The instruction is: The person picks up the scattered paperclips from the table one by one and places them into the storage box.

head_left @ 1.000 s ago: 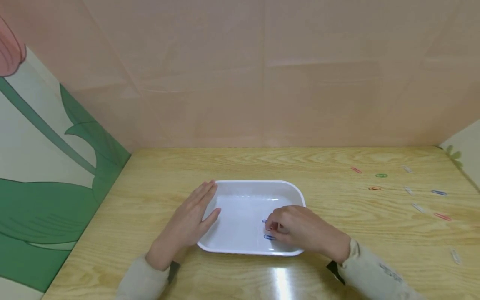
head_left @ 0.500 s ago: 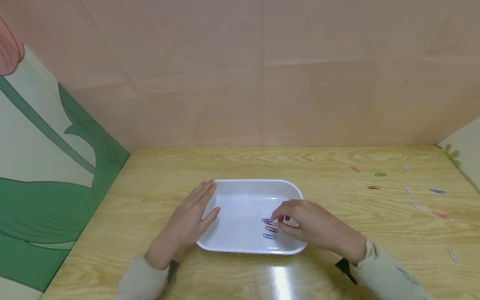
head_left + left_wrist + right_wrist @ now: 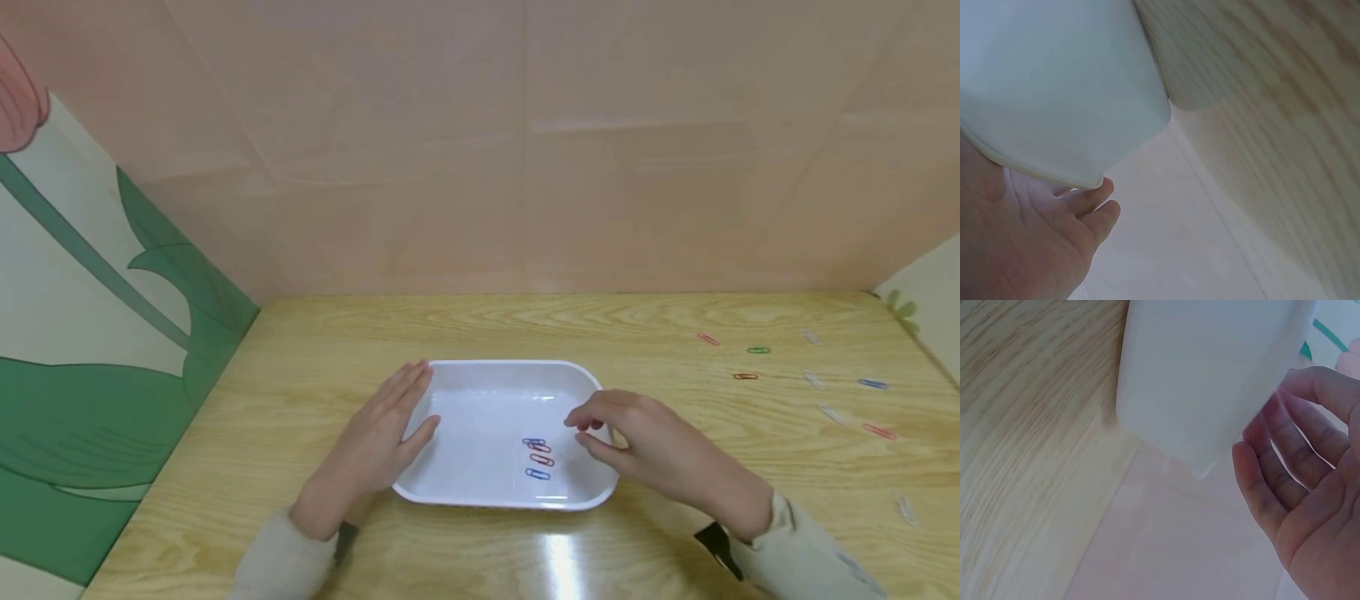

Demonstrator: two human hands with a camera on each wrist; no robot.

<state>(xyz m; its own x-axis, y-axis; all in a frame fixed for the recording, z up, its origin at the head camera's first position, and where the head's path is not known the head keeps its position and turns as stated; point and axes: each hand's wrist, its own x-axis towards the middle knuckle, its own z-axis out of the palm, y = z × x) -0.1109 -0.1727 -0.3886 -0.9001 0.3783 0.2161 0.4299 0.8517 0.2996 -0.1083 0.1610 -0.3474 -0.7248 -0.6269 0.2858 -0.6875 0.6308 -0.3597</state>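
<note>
A white rectangular tray [image 3: 472,433] stands on the wooden table. Inside, towards its right side, several paper clips [image 3: 537,473] in blue and red lie in a short column. My left hand [image 3: 378,433] rests along the left rim with straight fingers and the thumb apart; the left wrist view shows its palm [image 3: 1035,231] beneath the tray's edge. Over the right rim hovers my right hand [image 3: 652,442], thumb and index finger parted, with nothing visible between them. In the right wrist view its fingers [image 3: 1300,450] are loosely bent next to the tray's outer wall [image 3: 1204,381].
On the table's right side lie several scattered paper clips: a green one [image 3: 759,350], a blue one [image 3: 873,384], an orange-red one [image 3: 746,376], pink ones [image 3: 879,432] and white ones [image 3: 906,509]. A plain pinkish wall [image 3: 525,167] rises behind the table's far edge.
My right hand has let go among the clips in the tray and drawn back up and to the right, its fingers parting and uncovering the clips. The left hand has stayed in place.
</note>
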